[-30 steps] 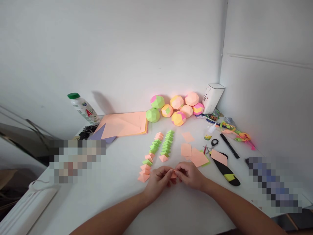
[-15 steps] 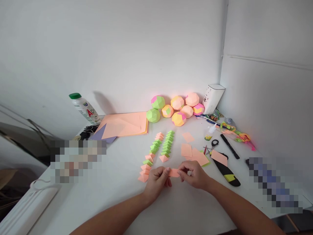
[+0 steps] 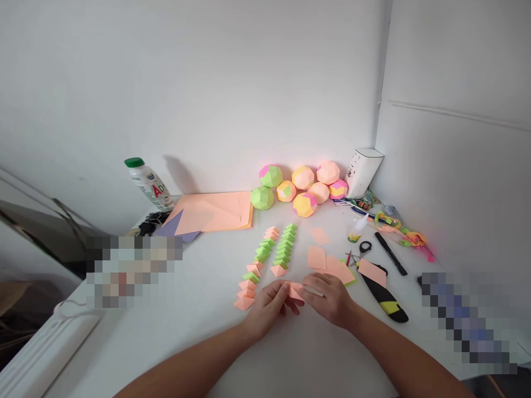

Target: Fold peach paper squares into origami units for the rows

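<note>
Between my hands is a small piece of folded peach paper (image 3: 295,290). My left hand (image 3: 269,304) pinches its left end between thumb and fingers. My right hand (image 3: 329,298) has its fingertips closed on the right end. Just beyond my left hand run two rows of folded paper units on the white table: a left row (image 3: 250,277) in peach and green, and a right row (image 3: 284,249), mostly green with a peach one nearest me. Loose peach paper squares (image 3: 317,258) lie past my right hand, some overlapping a green sheet.
Several faceted paper balls (image 3: 305,204) rest against the wall. Large peach sheets (image 3: 211,210) and a white bottle (image 3: 149,182) stand at back left. On the right are a glue bottle (image 3: 357,229), scissors (image 3: 365,247), a black pen-like tool (image 3: 390,254) and a black-and-yellow tool (image 3: 388,304).
The peach paper was a flat strip and now shows a raised, angled fold. My right hand has turned, its fingers reaching further over the paper. The view has shifted slightly.
</note>
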A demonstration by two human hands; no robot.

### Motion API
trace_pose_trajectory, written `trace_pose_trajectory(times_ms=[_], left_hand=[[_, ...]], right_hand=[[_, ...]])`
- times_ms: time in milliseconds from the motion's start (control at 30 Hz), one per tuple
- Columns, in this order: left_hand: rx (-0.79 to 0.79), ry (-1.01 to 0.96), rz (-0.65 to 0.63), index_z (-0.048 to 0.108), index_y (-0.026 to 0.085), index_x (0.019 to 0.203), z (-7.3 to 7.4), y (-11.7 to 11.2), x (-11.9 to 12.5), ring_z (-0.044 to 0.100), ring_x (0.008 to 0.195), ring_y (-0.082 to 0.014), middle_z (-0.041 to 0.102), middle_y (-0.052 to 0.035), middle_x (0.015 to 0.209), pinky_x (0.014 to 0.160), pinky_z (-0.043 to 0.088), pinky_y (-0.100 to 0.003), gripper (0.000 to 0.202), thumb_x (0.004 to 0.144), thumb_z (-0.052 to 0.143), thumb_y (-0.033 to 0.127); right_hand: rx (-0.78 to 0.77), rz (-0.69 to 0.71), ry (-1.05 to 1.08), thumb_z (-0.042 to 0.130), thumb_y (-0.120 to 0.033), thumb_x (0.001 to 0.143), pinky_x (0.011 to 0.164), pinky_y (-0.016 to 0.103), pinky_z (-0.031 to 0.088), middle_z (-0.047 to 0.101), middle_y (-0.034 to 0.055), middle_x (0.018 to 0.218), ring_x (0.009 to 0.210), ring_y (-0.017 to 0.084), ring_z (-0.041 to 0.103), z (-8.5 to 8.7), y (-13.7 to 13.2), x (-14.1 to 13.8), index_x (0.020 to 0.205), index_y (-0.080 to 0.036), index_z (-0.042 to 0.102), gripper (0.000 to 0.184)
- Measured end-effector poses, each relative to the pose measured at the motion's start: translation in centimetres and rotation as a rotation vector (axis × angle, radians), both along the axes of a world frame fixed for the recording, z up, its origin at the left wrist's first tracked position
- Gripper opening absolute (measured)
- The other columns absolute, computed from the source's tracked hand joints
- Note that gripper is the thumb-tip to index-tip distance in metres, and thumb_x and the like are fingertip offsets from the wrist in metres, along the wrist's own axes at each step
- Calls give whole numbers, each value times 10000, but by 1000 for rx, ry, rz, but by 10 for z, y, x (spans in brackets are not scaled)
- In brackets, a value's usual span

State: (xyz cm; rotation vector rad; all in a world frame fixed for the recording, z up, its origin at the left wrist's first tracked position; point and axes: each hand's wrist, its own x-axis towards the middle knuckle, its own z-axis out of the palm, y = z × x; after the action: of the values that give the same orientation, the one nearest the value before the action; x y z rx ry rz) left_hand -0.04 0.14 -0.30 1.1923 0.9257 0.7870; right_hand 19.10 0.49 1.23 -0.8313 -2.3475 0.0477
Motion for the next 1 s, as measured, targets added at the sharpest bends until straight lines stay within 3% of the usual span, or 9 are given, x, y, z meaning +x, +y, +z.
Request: trace_pose_trajectory(times_ms=[133,333,567,767,1000], left_hand=[[2,-52,-28,573,159,859,-1,1,-1,647,640,-147,715,-55,766,565,418,-228,360,884,455,498],[-10,-129,-60,567,160,872,-5,2,-3,600,561,-128,684,-33,695,551,418,-230,330,846,534,487],[-23,-201,-93,583,166,978,-7,5,-4,507,485,-90,587,29,566,523,395,-212,366,837,541,501],[-25,-164,-93,561,169,1032,-10,5,-4,502,497,-100,569,30,575,512,388,-218,429,809,554,536],[-10,-134,-76,534,174,1083,-6,3,-4,508,498,-95,621,17,599,524,400,-222,413,832,546,502]], right_hand=[[37,5,-12,437,-131,905,610,264,486,609,56,754,673,150,570,-2,2,-2,865,-208,640,221],[-24,58,65,423,-124,902,617,257,504,636,71,812,689,146,594,-1,4,-2,987,-177,624,225],[-300,184,211,585,-294,866,696,274,549,667,107,923,819,178,623,6,8,2,985,-173,661,186],[-520,200,313,604,-343,851,563,219,536,676,107,907,790,167,619,6,9,4,940,-157,691,224],[-532,143,302,503,-317,910,642,258,524,702,73,818,733,156,625,11,7,2,928,-174,686,233]])
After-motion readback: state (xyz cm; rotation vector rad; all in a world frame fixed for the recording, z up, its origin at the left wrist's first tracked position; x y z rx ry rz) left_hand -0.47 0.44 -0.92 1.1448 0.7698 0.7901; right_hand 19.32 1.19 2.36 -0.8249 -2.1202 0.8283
